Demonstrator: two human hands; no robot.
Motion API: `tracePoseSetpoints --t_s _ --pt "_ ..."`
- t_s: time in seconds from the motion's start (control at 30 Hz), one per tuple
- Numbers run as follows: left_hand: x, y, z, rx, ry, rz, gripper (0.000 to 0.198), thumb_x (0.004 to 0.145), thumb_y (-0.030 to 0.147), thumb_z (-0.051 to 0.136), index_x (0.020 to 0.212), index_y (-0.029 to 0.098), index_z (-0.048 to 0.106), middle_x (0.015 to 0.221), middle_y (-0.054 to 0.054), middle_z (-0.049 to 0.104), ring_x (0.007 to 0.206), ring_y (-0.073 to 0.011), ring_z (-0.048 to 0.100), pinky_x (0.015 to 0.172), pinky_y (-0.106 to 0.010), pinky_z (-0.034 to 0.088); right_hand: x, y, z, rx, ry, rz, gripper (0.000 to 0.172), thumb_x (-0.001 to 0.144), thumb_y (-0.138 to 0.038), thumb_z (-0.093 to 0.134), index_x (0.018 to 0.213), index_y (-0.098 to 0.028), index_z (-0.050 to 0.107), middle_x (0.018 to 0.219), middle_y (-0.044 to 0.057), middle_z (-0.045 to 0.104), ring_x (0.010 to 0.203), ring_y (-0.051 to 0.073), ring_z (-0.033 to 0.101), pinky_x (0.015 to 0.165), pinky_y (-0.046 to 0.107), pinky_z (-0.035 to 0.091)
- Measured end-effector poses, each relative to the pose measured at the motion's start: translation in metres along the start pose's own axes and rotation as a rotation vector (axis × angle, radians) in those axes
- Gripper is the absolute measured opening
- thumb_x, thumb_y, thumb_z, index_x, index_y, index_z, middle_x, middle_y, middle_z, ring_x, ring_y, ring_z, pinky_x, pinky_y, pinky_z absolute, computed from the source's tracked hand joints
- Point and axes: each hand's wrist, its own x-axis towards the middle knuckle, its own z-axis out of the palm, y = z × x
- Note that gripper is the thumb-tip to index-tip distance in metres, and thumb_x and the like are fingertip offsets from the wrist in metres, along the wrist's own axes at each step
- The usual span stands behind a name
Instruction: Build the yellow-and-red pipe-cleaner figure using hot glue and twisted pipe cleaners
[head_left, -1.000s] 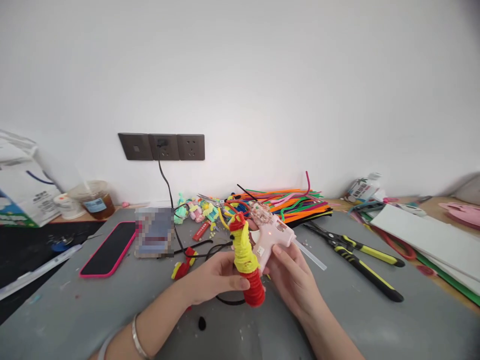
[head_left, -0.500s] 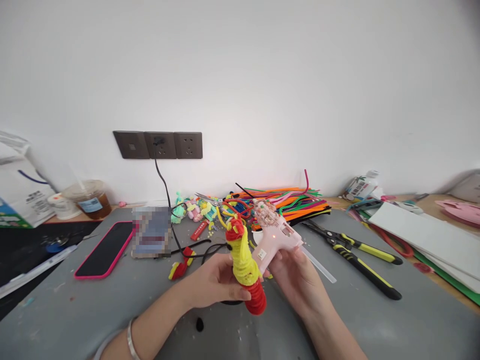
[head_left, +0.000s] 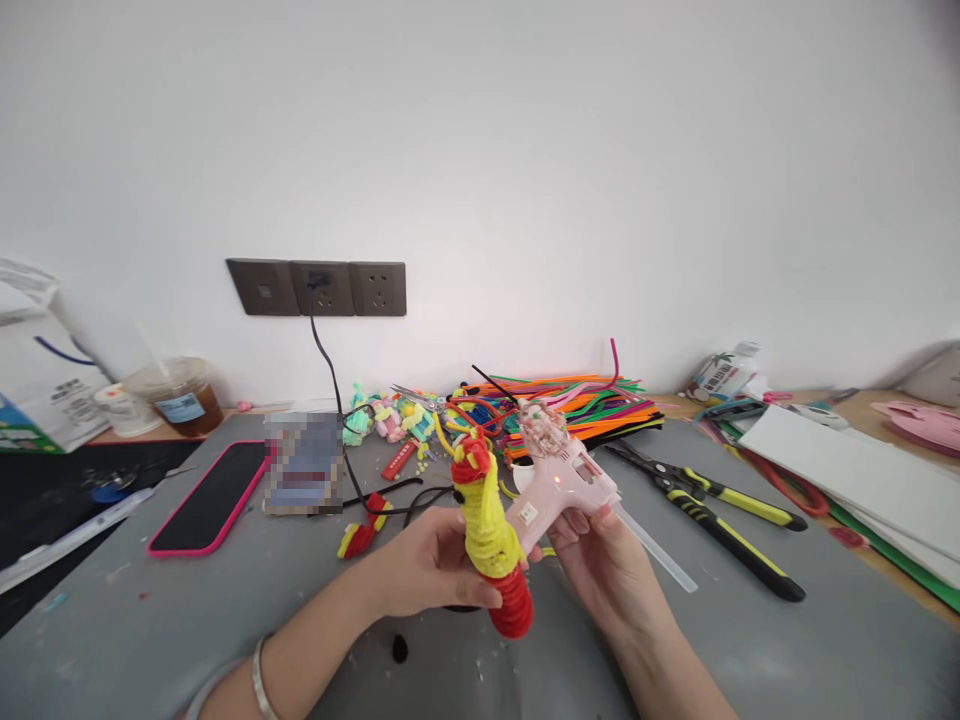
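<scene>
My left hand (head_left: 431,565) is closed around a yellow and red pipe-cleaner figure (head_left: 489,525), which stands nearly upright with its red end down. In my right hand (head_left: 604,565) is a pink hot glue gun (head_left: 562,490), its small light lit and a clear glue stick (head_left: 660,550) jutting from its back to the lower right. The gun's lower left part is hidden behind the figure. A small red and yellow pipe-cleaner piece (head_left: 365,527) lies on the grey mat left of my left hand.
Bundled pipe cleaners (head_left: 592,405) lie against the wall. Yellow-black pliers (head_left: 709,500) rest at right, beside white sheets (head_left: 847,480). At left are a pink-edged phone (head_left: 210,500) and a drink cup (head_left: 180,395). A black cord (head_left: 326,360) runs from the wall socket (head_left: 321,288).
My right hand has shifted the glue gun slightly right, away from the figure's upper part. My left hand and the figure have barely moved.
</scene>
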Motion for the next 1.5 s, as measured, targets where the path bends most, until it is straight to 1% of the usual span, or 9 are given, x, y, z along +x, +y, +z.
tracePoseSetpoints --t_s 0.3,0.47,0.73,0.9,1.17,1.23,1.33,1.43,1.5 --pt "0.001 -0.001 0.000 0.016 0.015 -0.009 0.040 0.073 0.040 0.083 0.102 0.016 0.073 0.108 -0.010 0.072 0.088 -0.0178 0.064 0.082 -0.029 0.048 -0.002 -0.002 0.004 -0.025 0.003 0.002 0.046 0.064 -0.047 0.089 0.101 -0.028 0.071 0.088 0.001 0.063 0.070 0.014 0.055 0.057 0.023 0.050" --pt "0.002 -0.003 0.002 0.057 0.049 0.030 0.041 0.070 0.044 0.084 0.094 0.013 0.072 0.100 -0.011 0.072 0.097 -0.0233 0.064 0.095 -0.038 0.047 0.000 0.001 0.003 -0.023 0.010 -0.018 0.035 0.069 -0.045 0.085 0.093 -0.027 0.067 0.064 -0.005 0.049 0.053 0.011 0.040 0.051 0.023 0.044" --pt "0.001 -0.004 0.002 0.140 0.127 -0.014 0.044 0.070 0.045 0.083 0.101 0.016 0.072 0.104 -0.009 0.071 0.105 -0.0250 0.064 0.101 -0.041 0.045 -0.007 0.014 0.011 -0.180 -0.066 0.059 0.036 0.074 -0.053 0.079 0.089 -0.021 0.073 0.077 0.004 0.066 0.066 0.018 0.056 0.062 0.030 0.048" --pt "0.000 -0.001 0.003 0.169 0.118 -0.045 0.033 0.070 0.038 0.083 0.091 0.015 0.071 0.098 -0.008 0.071 0.101 -0.0244 0.064 0.099 -0.041 0.047 -0.012 0.018 0.012 -0.184 -0.120 0.145 0.031 0.084 -0.053 0.069 0.088 -0.023 0.074 0.079 0.007 0.071 0.075 0.025 0.065 0.069 0.036 0.051" --pt "-0.001 0.001 -0.001 0.129 0.089 -0.036 0.033 0.067 0.033 0.086 0.090 0.015 0.072 0.095 -0.006 0.071 0.097 -0.0236 0.066 0.096 -0.040 0.049 -0.013 0.009 0.021 -0.088 -0.214 0.147 0.037 0.088 -0.058 0.059 0.083 -0.023 0.069 0.077 0.004 0.062 0.070 0.021 0.060 0.063 0.033 0.049" --pt "0.000 0.004 -0.006 0.136 0.157 -0.020 0.037 0.069 0.037 0.085 0.095 0.014 0.073 0.099 -0.009 0.073 0.101 -0.0261 0.066 0.095 -0.040 0.050 -0.009 0.006 0.022 -0.050 -0.204 0.099 0.040 0.088 -0.061 0.059 0.082 -0.022 0.067 0.072 0.001 0.055 0.065 0.018 0.055 0.056 0.029 0.045" --pt "0.003 0.010 -0.016 0.143 0.373 0.063 0.038 0.074 0.038 0.081 0.102 0.013 0.073 0.100 -0.012 0.075 0.103 -0.0269 0.066 0.091 -0.037 0.051 -0.005 0.004 0.022 0.009 -0.116 0.078 0.037 0.090 -0.060 0.056 0.099 -0.025 0.065 0.065 -0.004 0.044 0.050 0.011 0.040 0.047 0.023 0.034" --pt "0.006 0.013 -0.027 0.108 0.630 0.165 0.039 0.075 0.041 0.080 0.100 0.013 0.073 0.097 -0.011 0.075 0.086 -0.0222 0.068 0.072 -0.030 0.054 -0.007 0.007 0.020 -0.033 -0.118 0.103 0.044 0.093 -0.062 0.049 0.105 -0.023 0.064 0.058 -0.008 0.037 0.040 0.006 0.020 0.042 0.022 0.021" --pt "0.006 0.014 -0.031 0.089 0.731 0.187 0.041 0.073 0.043 0.081 0.100 0.012 0.072 0.098 -0.012 0.075 0.081 -0.0202 0.067 0.064 -0.027 0.052 -0.010 0.012 0.016 -0.123 -0.147 0.089 0.046 0.092 -0.063 0.048 0.102 -0.020 0.064 0.054 -0.009 0.037 0.038 0.004 0.016 0.041 0.022 0.015"
